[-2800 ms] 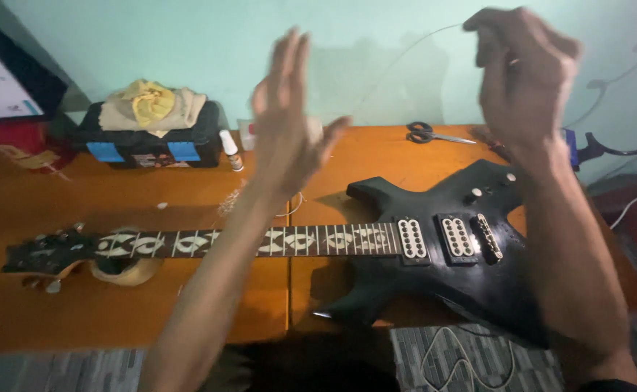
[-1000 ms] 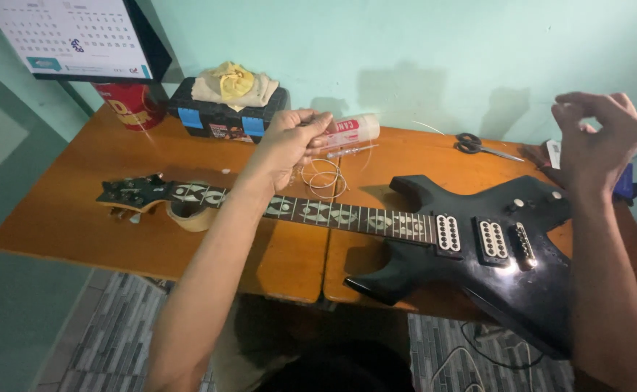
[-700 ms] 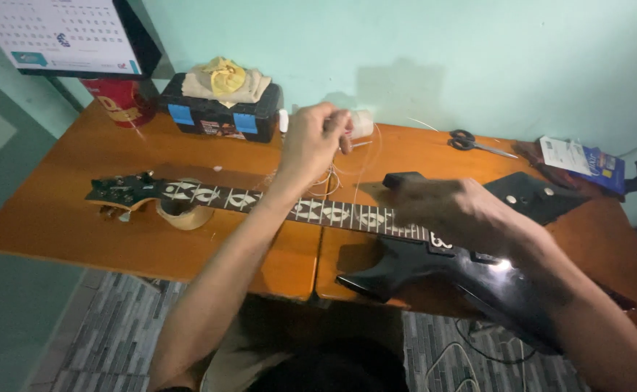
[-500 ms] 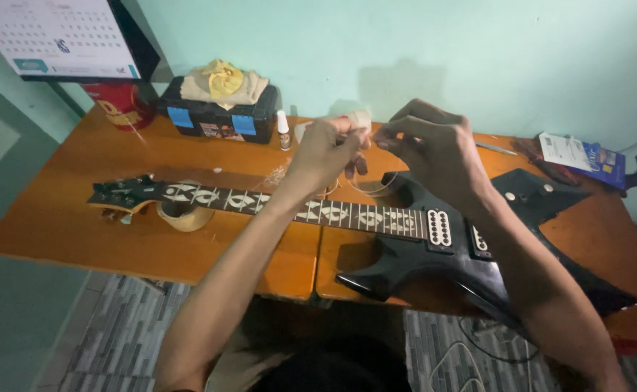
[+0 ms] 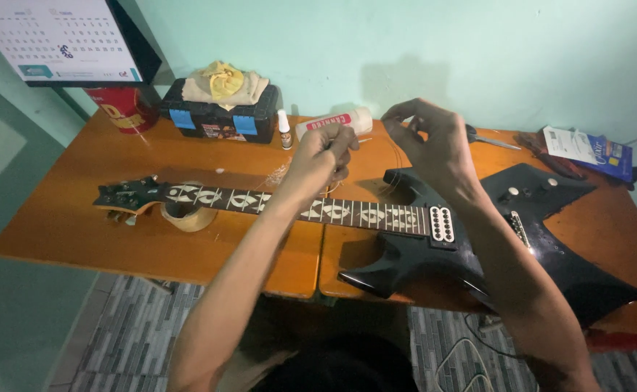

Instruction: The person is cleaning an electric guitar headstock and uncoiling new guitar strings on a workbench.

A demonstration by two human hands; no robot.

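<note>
**Guitar string: being coiled over the neck**

Guitar string is a thin wire, barely visible, looping between both hands above the fretboard. Left hand is clenched on one part of it, knuckles up, just above the neck. Right hand pinches another part with thumb and fingertips, held a bit higher, over the upper horn of the body. Faint loops show near the left fist; exact count can't be made out.

My read: string handling is mid-step, wire gathered into a coil and not yet on the instrument. Next move calls for steady tension between both hands and a clean pinch, or the loops spring open.

Electric guitar lies flat on the orange tabletop, black angular body to the right, headstock to the left, neck propped on a roll of tape. Fretboard looks bare of strings, though too fine to be sure.

Nearby at the back: black toolbox with a yellow cloth on top, small dropper bottle, white tube, scissors, string packet.
</note>
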